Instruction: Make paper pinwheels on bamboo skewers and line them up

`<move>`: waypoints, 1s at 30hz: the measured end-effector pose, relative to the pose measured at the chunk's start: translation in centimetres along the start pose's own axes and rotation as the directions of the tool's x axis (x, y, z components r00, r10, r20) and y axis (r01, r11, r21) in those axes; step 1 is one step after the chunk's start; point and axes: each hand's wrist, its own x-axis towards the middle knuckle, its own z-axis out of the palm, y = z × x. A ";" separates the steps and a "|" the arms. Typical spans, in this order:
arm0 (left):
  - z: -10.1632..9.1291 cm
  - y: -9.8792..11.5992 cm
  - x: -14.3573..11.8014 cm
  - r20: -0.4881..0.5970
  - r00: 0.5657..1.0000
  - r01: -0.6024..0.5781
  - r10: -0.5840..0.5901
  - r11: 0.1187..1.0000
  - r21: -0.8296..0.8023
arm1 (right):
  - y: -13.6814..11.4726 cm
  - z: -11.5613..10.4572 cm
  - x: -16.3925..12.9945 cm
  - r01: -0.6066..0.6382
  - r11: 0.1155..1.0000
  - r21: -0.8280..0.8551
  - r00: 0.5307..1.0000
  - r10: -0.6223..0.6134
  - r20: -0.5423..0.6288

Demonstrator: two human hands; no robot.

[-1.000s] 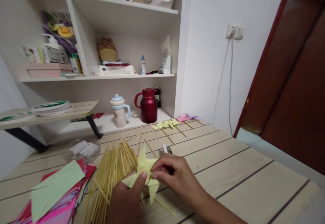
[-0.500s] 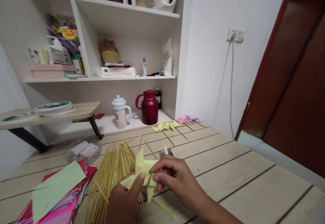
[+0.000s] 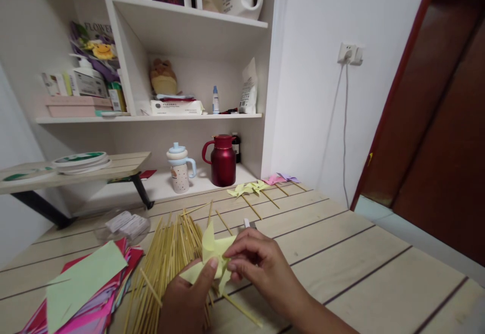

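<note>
pinwheel (image 3: 212, 258) beside stick pile (image 3: 166, 263)

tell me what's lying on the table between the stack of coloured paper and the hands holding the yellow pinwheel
In the head view, a loose pile of bamboo sticks lies between the coloured paper stack and the left hand, which, with the right hand, holds the yellow pinwheel.

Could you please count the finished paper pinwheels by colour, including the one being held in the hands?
Yellow pinwheels: 3, namely the one pinched between the left hand and the right hand, and two lying at the far end of the table.
Pink pinwheel: 1
Purple pinwheel: 1
Total: 5
</note>
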 end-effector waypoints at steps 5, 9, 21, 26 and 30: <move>-0.5 1.1 -0.4 -0.128 0.987 -0.093 0.101 0.993 0.067 | -0.5 -0.3 -0.1 0.025 1.000 0.004 0.998 -0.025 0.056; -1.2 -1.6 0.2 -0.132 0.958 -0.220 0.256 0.945 0.242 | -0.5 -0.2 -0.2 0.003 0.993 -0.118 1.000 -0.003 0.000; -1.5 -2.7 0.9 -0.076 0.933 -0.300 0.353 0.874 0.381 | 0.2 -0.4 0.4 -0.264 0.965 0.010 0.965 0.264 -0.007; -1.6 -4.0 1.1 -0.065 0.934 -0.308 0.352 0.883 0.355 | -0.1 -0.2 0.3 -0.327 0.944 0.030 0.945 0.327 0.031; -1.7 -4.3 1.0 -0.073 0.930 -0.314 0.361 0.881 0.353 | -0.1 0.0 0.4 -0.318 0.947 0.047 0.948 0.317 0.029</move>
